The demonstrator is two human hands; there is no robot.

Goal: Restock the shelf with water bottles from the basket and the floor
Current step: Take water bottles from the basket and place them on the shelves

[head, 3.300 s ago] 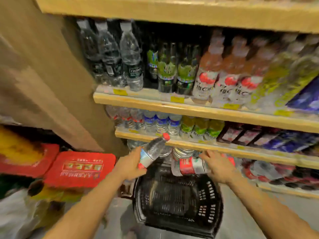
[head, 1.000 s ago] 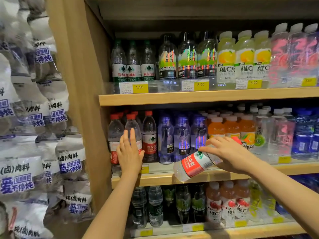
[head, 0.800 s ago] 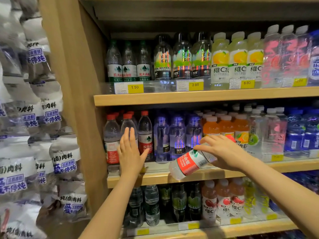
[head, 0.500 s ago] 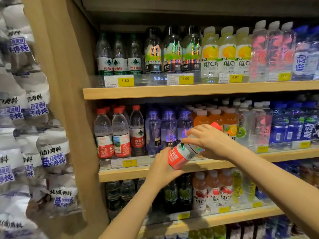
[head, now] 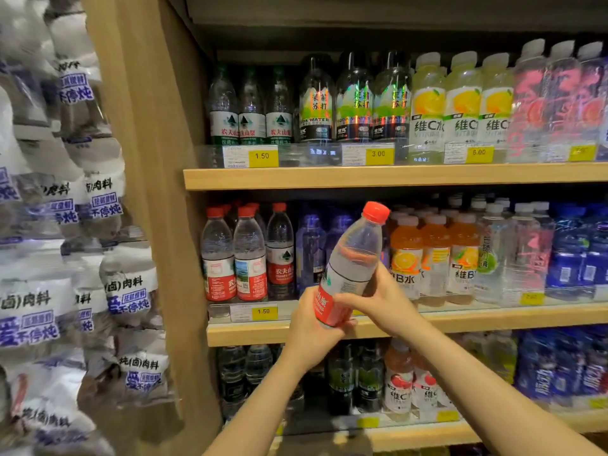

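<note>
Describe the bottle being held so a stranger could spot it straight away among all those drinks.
Find the wooden middle shelf, the one with red-capped waters at its left end. In front of it, the left hand grips the base and the right hand the middle of a clear water bottle. Unlike the upright shelved rows, it leans, red cap up and to the right.
</note>
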